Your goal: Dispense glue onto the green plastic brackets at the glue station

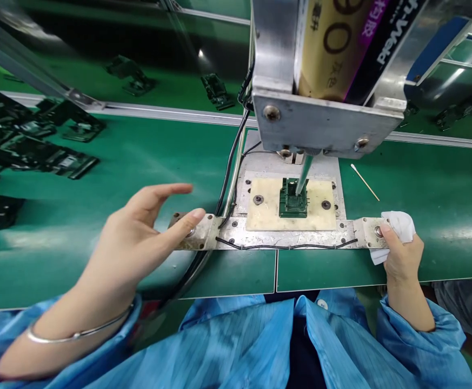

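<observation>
Under the dispenser nozzle [303, 175] sat a small, seemingly stiff green part [293, 199], best gripped by its sides, while the left hand [138, 237], fingers spread, thumbed a button [190, 232] and the right hand [400, 254] clutched a soft cloth [401, 226].

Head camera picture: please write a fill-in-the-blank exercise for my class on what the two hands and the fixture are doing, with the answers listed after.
1. The left hand presses its thumb on the ____ end of the metal bar.
2. The right hand holds a crumpled ____ cloth.
3. The nozzle points down at a dark ____ part on the fixture plate.
4. A cotton swab lies on the ____ mat.

Missing words: left; white; green; green
</observation>
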{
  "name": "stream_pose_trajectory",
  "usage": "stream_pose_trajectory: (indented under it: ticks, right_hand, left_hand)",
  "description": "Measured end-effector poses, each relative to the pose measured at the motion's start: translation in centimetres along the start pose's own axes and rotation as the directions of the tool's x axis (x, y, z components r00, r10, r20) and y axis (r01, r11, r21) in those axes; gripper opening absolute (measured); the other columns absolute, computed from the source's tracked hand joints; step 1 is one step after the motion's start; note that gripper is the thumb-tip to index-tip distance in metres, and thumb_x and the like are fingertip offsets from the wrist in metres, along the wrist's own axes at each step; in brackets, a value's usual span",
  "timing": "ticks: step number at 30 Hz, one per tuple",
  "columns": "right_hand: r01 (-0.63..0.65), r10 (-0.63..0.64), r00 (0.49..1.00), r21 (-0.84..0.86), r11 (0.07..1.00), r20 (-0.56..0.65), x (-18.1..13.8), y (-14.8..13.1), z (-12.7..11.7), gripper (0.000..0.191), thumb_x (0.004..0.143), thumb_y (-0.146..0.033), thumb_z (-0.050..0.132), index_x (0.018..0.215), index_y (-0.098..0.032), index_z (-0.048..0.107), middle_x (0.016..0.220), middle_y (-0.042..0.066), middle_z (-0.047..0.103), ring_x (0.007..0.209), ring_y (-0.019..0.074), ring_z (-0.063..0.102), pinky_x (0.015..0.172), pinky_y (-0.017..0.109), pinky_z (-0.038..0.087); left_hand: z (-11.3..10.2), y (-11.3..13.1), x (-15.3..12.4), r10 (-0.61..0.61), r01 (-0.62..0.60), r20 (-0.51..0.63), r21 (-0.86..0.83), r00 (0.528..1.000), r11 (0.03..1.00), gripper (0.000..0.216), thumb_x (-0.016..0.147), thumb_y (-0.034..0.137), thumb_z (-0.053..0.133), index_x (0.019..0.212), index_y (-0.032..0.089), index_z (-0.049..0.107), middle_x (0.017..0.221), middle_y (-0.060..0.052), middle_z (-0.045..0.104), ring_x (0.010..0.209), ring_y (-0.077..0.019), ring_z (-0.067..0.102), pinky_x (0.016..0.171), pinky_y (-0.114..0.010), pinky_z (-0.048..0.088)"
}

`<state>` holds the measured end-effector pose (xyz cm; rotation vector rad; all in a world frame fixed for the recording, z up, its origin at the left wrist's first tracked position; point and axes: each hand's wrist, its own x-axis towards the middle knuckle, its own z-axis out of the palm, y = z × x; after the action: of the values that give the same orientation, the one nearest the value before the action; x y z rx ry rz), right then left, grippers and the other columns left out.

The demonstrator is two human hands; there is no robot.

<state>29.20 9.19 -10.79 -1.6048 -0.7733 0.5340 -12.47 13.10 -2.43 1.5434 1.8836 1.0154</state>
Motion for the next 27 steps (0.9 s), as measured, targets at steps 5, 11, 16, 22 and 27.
stream_pose_trajectory:
  ticks: [5,11,16,22,27]
  right_hand:
    - [-0.013,0.013,1.0,-0.002,1.0,-0.016,-0.1,0.1,0.1,0.044,0.06,-0.044,0.089,0.088,-0.014,0.073,0.079,0.004,0.069,0.07,0.0189,0.062,0.064,0.032,0.053]
    - [-0.02,0.02,1.0,-0.026,0.999,0.0,-0.2,0.1,-0.1,0.047,0.063,-0.046,0.088,0.094,-0.013,0.075,0.082,0.006,0.071,0.071,0.0185,0.063,0.063,0.029,0.052]
    - [-0.015,0.016,1.0,-0.051,0.999,0.019,-0.4,-0.1,-0.2,0.048,0.064,-0.047,0.088,0.094,-0.012,0.075,0.078,0.006,0.069,0.07,0.0198,0.063,0.058,0.029,0.052]
    - [-0.061,0.06,0.998,-0.012,0.998,-0.025,-0.3,-0.4,0.2,0.05,0.057,-0.048,0.091,0.087,-0.012,0.074,0.076,0.005,0.068,0.066,0.0181,0.061,0.056,0.028,0.05]
    - [0.028,-0.015,0.987,0.078,0.997,-0.159,-1.2,-1.4,-0.1,0.048,0.06,-0.045,0.089,0.093,-0.016,0.072,0.09,0.004,0.068,0.077,0.0187,0.063,0.069,0.031,0.054]
  left_hand:
    - [3.6,4.3,2.7,0.271,-0.215,0.339,-0.194,0.901,0.957,0.083,0.057,0.05,0.088,0.129,0.025,0.054,0.135,-0.01,0.062,0.133,-0.0346,0.054,0.121,-0.053,0.035]
    - [8.6,6.5,4.4,0.286,-0.125,0.62,-0.29,0.731,0.949,0.068,0.063,0.044,0.086,0.119,0.018,0.057,0.125,-0.014,0.067,0.12,-0.0331,0.063,0.11,-0.056,0.047]
    - [7.8,8.9,4.4,0.127,0.179,0.733,-0.324,0.668,0.929,0.04,0.065,0.038,0.086,0.093,0.018,0.067,0.093,-0.005,0.074,0.089,-0.0223,0.07,0.087,-0.04,0.058]
    - [6.1,9.9,3.7,-0.224,0.435,0.878,0.02,0.423,0.9,0.055,0.062,0.054,0.086,0.052,0.019,0.045,0.047,0.007,0.037,0.04,-0.0069,0.033,0.038,-0.023,0.028]
    - [4.5,8.6,-0.2,0.038,0.262,0.805,-0.237,0.593,0.935,0.038,0.064,0.038,0.087,0.092,0.019,0.071,0.093,-0.005,0.071,0.087,-0.0218,0.068,0.08,-0.034,0.057]
